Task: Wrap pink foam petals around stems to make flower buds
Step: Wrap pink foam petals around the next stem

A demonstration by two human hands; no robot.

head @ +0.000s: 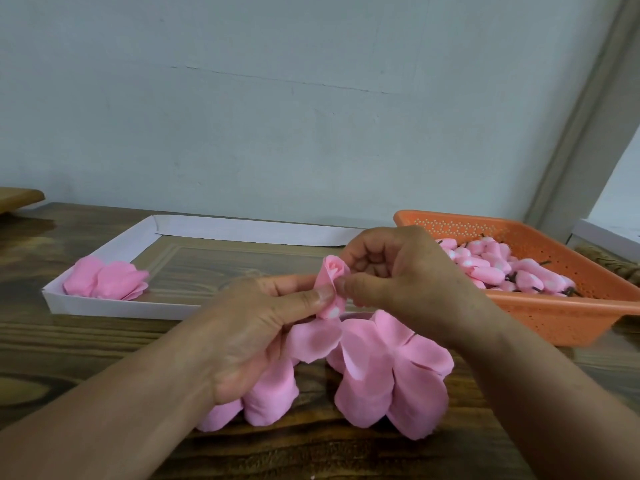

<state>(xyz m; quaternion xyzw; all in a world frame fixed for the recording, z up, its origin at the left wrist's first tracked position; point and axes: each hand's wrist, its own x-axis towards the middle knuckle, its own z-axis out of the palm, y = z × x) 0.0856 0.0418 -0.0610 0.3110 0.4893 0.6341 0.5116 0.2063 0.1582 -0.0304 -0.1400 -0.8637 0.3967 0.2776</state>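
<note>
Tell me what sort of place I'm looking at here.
Likely a small handicraft workbench, at home or in a workshop: a dark wooden table against a plain pale wall, an orange perforated plastic basket piled with finished pink foam buds, and a shallow white cardboard tray holding pink foam petals.

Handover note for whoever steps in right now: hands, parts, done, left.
Left hand: thumb pinches the half-wrapped bud against its fingers.
Right hand: fingertips pinch the same bud from the right.
Loose petals lie on the table under the hands; a few more petals sit in the white tray at left.
Done: the orange basket at right holds a pile of buds.
Left: finish wrapping this bud, then work through the remaining petals.
</note>
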